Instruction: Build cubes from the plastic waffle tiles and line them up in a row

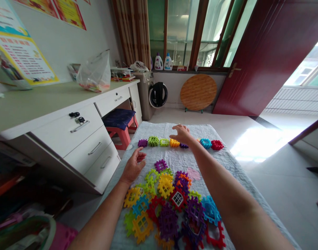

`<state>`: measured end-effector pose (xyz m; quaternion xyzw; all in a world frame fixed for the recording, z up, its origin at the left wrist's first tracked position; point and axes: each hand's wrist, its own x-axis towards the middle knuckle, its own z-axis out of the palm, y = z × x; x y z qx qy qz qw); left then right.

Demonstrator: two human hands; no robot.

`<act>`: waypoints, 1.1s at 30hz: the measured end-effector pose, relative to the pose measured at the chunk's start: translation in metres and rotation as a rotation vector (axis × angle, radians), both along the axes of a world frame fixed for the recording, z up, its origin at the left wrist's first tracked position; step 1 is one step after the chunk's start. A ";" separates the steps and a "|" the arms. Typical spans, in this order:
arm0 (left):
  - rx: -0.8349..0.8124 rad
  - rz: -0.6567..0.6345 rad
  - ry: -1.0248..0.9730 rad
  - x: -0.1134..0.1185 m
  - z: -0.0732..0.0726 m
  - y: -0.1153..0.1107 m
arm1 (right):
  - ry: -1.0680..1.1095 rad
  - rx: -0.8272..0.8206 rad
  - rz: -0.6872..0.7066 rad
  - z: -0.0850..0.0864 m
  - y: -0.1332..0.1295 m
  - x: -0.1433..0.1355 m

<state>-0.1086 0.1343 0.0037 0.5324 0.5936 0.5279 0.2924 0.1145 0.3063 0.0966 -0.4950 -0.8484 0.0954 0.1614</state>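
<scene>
Across the far part of the cloth-covered table runs a row of assembled blocks: purple, green, light green, yellow, dark purple, blue and red. My right hand is over the row near the yellow and dark purple blocks, fingers apart, hiding part of it. My left hand hovers left of the loose pieces, fingers slightly curled and apart, holding nothing. A pile of loose notched plastic pieces in many colours lies between my forearms.
A white desk with drawers stands at the left, with a plastic bag on it. Beyond are a stool, a washing machine and a round wooden board. A pink basket is at the lower left.
</scene>
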 end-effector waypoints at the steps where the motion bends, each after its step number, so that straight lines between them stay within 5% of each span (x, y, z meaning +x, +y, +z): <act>1: 0.000 -0.002 0.008 0.000 0.000 0.000 | 0.040 0.016 -0.008 0.002 -0.005 0.014; 7: 0.006 0.013 0.063 0.000 0.001 0.000 | 0.177 0.131 0.119 -0.008 -0.052 0.093; 12: 0.027 0.047 0.083 0.004 0.000 -0.001 | 0.252 -0.003 0.107 -0.029 -0.084 0.132; 19: -0.015 0.146 0.149 0.000 0.001 0.010 | 0.306 -0.173 -0.010 -0.067 -0.086 0.151; 25: -0.084 0.164 0.434 -0.031 0.029 0.049 | 0.360 -0.223 -0.043 -0.077 -0.084 0.157; 33: -0.306 -0.187 0.839 -0.044 0.061 0.112 | 0.344 -0.181 -0.018 -0.077 -0.088 0.154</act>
